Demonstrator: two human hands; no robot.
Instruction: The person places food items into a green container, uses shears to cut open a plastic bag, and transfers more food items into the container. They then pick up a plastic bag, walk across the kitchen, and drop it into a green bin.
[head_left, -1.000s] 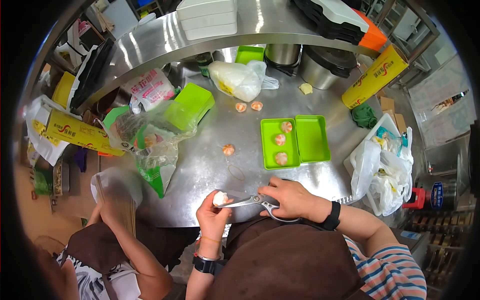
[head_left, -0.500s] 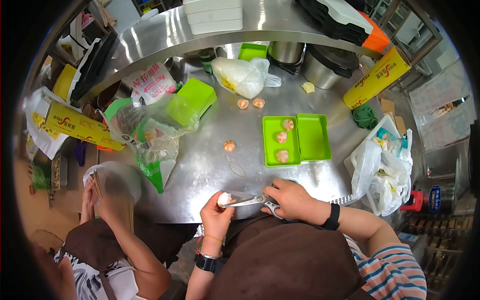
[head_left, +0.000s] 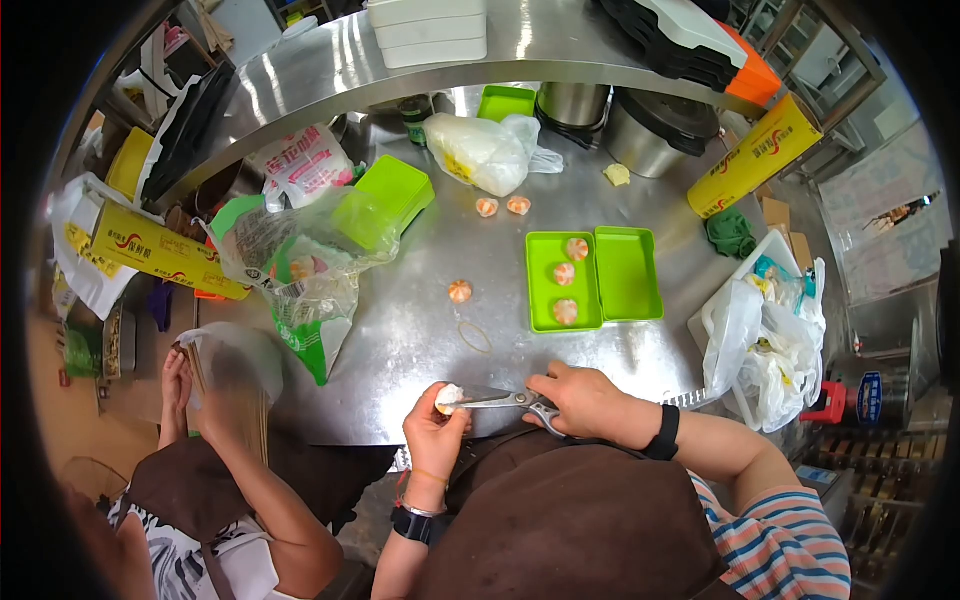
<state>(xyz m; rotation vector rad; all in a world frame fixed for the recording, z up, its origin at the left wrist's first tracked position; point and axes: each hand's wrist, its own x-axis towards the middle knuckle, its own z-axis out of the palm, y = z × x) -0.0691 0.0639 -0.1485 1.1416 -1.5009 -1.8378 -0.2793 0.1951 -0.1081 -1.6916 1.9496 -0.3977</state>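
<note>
A small white dough ball (head_left: 448, 397) is pinched in the fingers of my left hand (head_left: 431, 434), just over the table's front edge. My right hand (head_left: 597, 403) grips a pair of metal scissors (head_left: 512, 399) by the handles, with the blade tips against the ball. Beyond my hands, an orange-and-white striped ball (head_left: 459, 291) lies on the steel table near a rubber band (head_left: 474, 337). To the right, an open green box (head_left: 538, 290) holds three more striped balls (head_left: 564, 274) in its left half. Two others (head_left: 518, 205) sit farther back.
On the left, a co-worker's hand (head_left: 176, 378) is beside a clear bag (head_left: 252, 360). Plastic packaging (head_left: 318, 330), a green box (head_left: 392, 196) and a white bag (head_left: 478, 155) lie on the table. A bag-lined bin (head_left: 745, 335) stands right; a steel shelf (head_left: 330, 65) spans the back.
The scissor blades have closed somewhat at the dough ball as my right hand's grip tightened. My left hand stays almost in place. The objects on the table have not moved.
</note>
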